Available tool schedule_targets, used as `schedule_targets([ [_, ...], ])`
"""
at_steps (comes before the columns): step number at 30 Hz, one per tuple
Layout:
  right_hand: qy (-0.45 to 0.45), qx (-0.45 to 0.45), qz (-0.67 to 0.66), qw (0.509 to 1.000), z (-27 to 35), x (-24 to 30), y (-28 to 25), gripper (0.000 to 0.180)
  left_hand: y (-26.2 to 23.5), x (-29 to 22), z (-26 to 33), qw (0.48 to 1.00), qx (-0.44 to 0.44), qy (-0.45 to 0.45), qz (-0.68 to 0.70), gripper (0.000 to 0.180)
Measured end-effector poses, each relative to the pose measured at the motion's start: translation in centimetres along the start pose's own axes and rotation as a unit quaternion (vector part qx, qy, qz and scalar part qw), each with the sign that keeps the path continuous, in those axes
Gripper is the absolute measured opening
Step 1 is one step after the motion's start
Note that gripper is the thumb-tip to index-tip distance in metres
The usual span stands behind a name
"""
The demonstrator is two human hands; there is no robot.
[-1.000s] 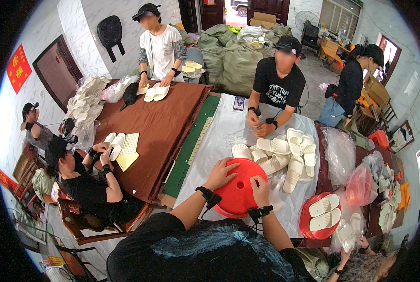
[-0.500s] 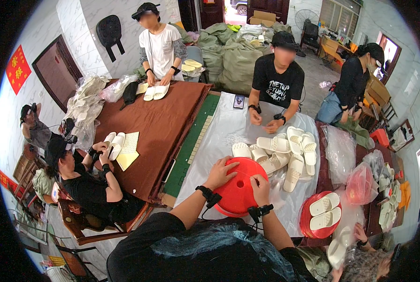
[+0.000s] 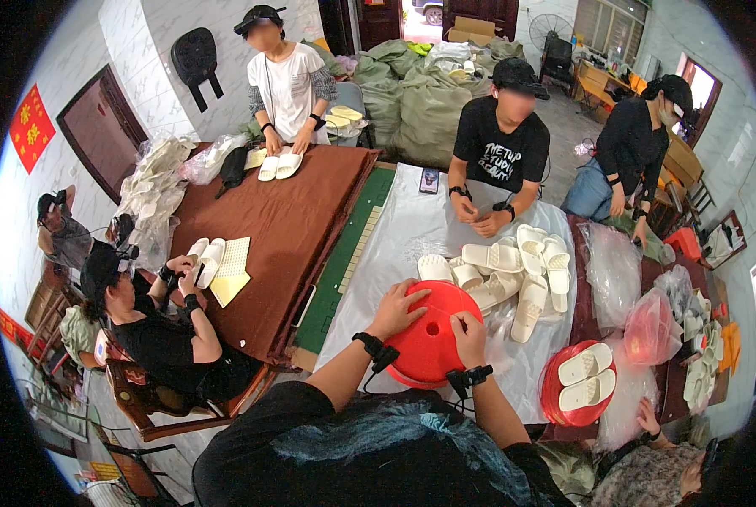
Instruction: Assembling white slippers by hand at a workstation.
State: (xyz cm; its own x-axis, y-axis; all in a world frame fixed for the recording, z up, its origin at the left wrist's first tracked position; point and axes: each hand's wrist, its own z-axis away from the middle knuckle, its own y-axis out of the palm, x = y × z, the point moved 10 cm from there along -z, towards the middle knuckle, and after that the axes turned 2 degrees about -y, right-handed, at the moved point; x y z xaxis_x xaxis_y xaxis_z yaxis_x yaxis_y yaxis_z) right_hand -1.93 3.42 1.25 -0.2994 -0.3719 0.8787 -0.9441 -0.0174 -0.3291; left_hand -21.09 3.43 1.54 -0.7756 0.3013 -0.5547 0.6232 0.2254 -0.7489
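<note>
A round red plastic stool (image 3: 424,351) with a hole in its middle stands on the plastic-covered table right in front of me. My left hand (image 3: 395,310) lies over its left rim with the fingers stretched across the top. Curled at the right rim, my right hand (image 3: 468,340) has its thumb on the top; its other fingers are partly hidden. Just beyond the stool is a loose pile of cream slippers (image 3: 500,260). To the right, a pair of cream slippers (image 3: 586,376) rests on another red round stool (image 3: 557,412).
A co-worker (image 3: 498,139) sits across the table, hands near the slipper pile. Two more co-workers are at the brown-covered table (image 3: 268,228) on the left. Clear plastic bags (image 3: 612,262) lie on the right. Another person's hand (image 3: 648,417) shows at lower right.
My hands and the stool stay put. The co-worker opposite has turned their head and drawn their hands together. At lower right, the slippers near another person's hand have gone from view.
</note>
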Motion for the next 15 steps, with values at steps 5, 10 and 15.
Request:
schedule_targets([
  [5,-0.006,-0.001,0.008,1.000,0.00,0.00,-0.11,0.014,-0.06,-0.27,-0.08,1.000,0.004,-0.003,-0.004,0.044],
  [10,0.000,0.005,0.014,1.000,0.04,-0.34,-0.02,0.014,0.26,-0.08,-0.07,1.000,0.013,-0.005,0.000,0.044],
  [15,0.018,0.025,0.019,0.999,0.03,-0.48,0.29,0.015,0.52,0.48,-0.02,1.000,0.018,-0.014,-0.004,0.045],
])
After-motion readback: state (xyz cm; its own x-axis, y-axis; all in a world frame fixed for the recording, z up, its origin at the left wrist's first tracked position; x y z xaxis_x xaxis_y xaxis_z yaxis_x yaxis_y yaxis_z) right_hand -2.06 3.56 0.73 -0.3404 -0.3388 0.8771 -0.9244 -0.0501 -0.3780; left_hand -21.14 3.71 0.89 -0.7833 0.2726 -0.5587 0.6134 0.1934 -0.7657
